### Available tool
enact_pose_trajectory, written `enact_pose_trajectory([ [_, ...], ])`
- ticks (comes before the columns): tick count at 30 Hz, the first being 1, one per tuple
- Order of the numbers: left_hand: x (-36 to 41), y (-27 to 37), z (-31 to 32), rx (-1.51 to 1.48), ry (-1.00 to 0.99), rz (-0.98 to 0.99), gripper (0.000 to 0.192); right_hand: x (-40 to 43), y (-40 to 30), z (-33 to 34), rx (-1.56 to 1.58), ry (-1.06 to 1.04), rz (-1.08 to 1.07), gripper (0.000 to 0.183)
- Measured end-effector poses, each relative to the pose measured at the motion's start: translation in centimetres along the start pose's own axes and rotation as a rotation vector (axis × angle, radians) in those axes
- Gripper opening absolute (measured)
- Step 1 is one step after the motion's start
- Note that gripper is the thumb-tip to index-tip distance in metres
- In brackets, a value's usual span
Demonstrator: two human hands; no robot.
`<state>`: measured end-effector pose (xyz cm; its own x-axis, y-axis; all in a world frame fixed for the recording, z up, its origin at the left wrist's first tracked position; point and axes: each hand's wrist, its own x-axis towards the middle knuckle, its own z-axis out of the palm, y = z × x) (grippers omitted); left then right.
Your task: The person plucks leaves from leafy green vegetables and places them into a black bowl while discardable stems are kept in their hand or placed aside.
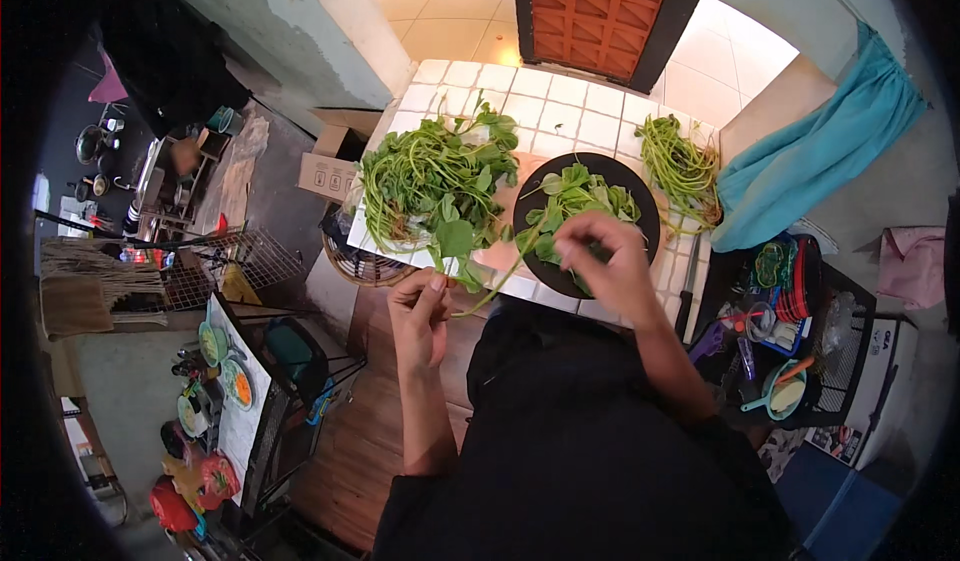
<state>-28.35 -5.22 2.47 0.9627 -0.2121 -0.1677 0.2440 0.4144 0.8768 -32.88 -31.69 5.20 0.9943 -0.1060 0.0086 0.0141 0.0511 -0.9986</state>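
My left hand [421, 313] pinches a leafy green stem [455, 250] at the front edge of the white-tiled counter [551, 107]. A long thin part of that stem runs from my fingers towards the plate. Above the round dark plate [651, 231] is my right hand [606, 257], fingers curled; whether anything is between them is hidden. Green leaves [577, 190] lie in a heap on the plate. A large pile of leafy greens [431, 171] covers the counter's left side. To the plate's right rests a bundle of mostly bare stems [679, 160].
A knife [686, 295] lies along the counter's right edge, under a hanging turquoise curtain [817, 148]. At right stands a black mesh rack [840, 370] holding a handled bowl [784, 396]. Left are a cardboard box [330, 171], a woven basket [360, 265] and a table with dishes [251, 426].
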Motion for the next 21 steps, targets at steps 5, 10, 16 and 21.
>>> enact_pose_trajectory([
  [5,-0.3,0.2,0.5,-0.124,-0.092,-0.018,0.014,4.9,4.3,-3.6,-0.672,0.314,-0.144,0.010],
  [10,-0.2,0.0,0.5,-0.248,-0.190,-0.033,0.015,5.7,9.2,-5.5,-1.062,0.153,-0.257,0.011],
  [16,-0.6,0.3,1.1,-0.185,-0.113,-0.072,0.017,4.9,3.8,-2.6,-0.710,0.100,-0.279,0.015],
  [21,-0.3,-0.1,1.2,0.061,-0.251,-0.014,0.021,3.4,-2.2,1.6,-0.108,-0.295,-0.202,0.019],
])
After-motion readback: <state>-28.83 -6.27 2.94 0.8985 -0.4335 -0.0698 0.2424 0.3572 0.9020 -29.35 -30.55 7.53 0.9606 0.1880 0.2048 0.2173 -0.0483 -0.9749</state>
